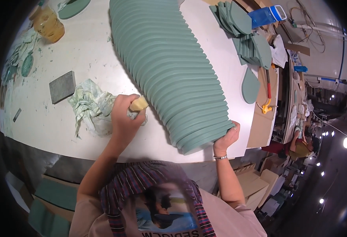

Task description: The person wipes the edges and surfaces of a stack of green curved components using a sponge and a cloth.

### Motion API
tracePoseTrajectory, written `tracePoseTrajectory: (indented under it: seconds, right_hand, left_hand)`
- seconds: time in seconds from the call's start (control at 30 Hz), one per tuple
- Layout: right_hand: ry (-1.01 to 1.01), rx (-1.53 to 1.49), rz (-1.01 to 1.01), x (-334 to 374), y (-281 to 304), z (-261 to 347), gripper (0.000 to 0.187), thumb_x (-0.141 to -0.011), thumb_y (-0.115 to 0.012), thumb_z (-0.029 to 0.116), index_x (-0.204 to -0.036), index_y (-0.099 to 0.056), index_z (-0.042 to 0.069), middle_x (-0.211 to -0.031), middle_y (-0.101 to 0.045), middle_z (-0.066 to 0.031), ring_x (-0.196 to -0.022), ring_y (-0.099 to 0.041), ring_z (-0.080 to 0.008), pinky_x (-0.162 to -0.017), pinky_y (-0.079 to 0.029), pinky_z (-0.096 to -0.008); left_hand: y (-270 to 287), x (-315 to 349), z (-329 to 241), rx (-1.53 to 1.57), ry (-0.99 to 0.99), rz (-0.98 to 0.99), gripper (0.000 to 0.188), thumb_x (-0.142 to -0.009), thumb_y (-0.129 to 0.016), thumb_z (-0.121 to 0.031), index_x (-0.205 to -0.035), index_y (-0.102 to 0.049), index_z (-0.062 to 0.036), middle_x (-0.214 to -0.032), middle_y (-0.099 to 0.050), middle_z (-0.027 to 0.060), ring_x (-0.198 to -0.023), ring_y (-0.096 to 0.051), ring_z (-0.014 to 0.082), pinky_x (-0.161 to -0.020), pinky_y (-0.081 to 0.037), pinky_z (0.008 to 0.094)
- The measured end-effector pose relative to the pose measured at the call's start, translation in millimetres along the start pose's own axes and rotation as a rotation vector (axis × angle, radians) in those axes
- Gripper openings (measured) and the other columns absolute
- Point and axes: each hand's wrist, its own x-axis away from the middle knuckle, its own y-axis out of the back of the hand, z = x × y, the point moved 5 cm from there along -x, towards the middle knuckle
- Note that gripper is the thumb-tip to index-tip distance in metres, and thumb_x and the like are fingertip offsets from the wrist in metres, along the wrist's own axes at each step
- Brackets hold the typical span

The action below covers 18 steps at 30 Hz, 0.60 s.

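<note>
Your left hand [124,116] is clamped on a yellow block [139,103]

Your right hand [228,139] touches the near end of the green row [173,71], at twelve o'clock; whether its fingers clamp, I cannot tell. The row already stands closely aligned; loose green stacks [261,49] at one o'clock remain outside. Pieces look matte, thin, rounded; the cloth [89,100] at ten o'clock is crumpled.

A rag [88,100] lies left of the stack [177,75] — table [98,55] beneath.
</note>
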Motion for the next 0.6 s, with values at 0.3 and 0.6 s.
tracePoseTrajectory:
  seconds: [0.3,0.6]
  right_hand:
    - [0.010,0.069,-0.007,-0.1,0.1,-4.2,0.042,-0.103,-0.030,0.028,-0.090,-0.054,-0.003,-0.077,-0.053,-0.0102,-0.072,-0.048,-0.0200,-0.070,-0.042,-0.0339]
    - [0.014,0.068,-0.003,-0.9,2.7,-1.3,0.037,-0.101,-0.033,0.027,-0.093,-0.054,-0.003,-0.079,-0.053,-0.0065,-0.074,-0.047,-0.0160,-0.070,-0.042,-0.0310]
  left_hand:
    - [-0.6,-15.8,-6.9,0.074,0.039,-0.046,0.035,-0.072,-0.070,0.003,-0.105,-0.062,-0.0013,-0.097,-0.058,0.0123,-0.086,-0.060,0.0266,-0.075,-0.049,0.0328]
    - [15.4,-49.5,-12.5,0.083,0.073,-0.134,0.035,-0.073,-0.066,0.006,-0.107,-0.061,0.0003,-0.100,-0.059,0.0104,-0.093,-0.060,0.0212,-0.084,-0.047,0.0298]
